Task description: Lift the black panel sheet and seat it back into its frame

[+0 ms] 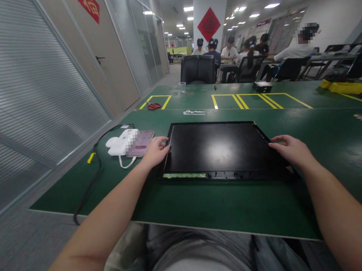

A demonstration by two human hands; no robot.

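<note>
A black flat display panel [218, 147] with a thin dark frame lies in front of me, its face up. Along its near edge, on the left, runs a green circuit strip [185, 176]. My left hand [156, 151] grips the panel's left side, thumb and fingers at the frame. On the opposite side, my right hand [292, 149] holds the right edge with its thumb and fingertips; part of those fingers is hidden. Close to my left hand are a phone [141, 143] and a white charger-like device [122, 144] with a short white cable [128, 164].
The green table [222, 206] carries red-handled scissors [154, 106], small white strips [194, 112], a clear cup [182, 86], a black box [262, 86] and yellow tape outlines [242, 101]. A black cable [99, 169] hangs over the left edge. Several people sit beyond a black chair [198, 69].
</note>
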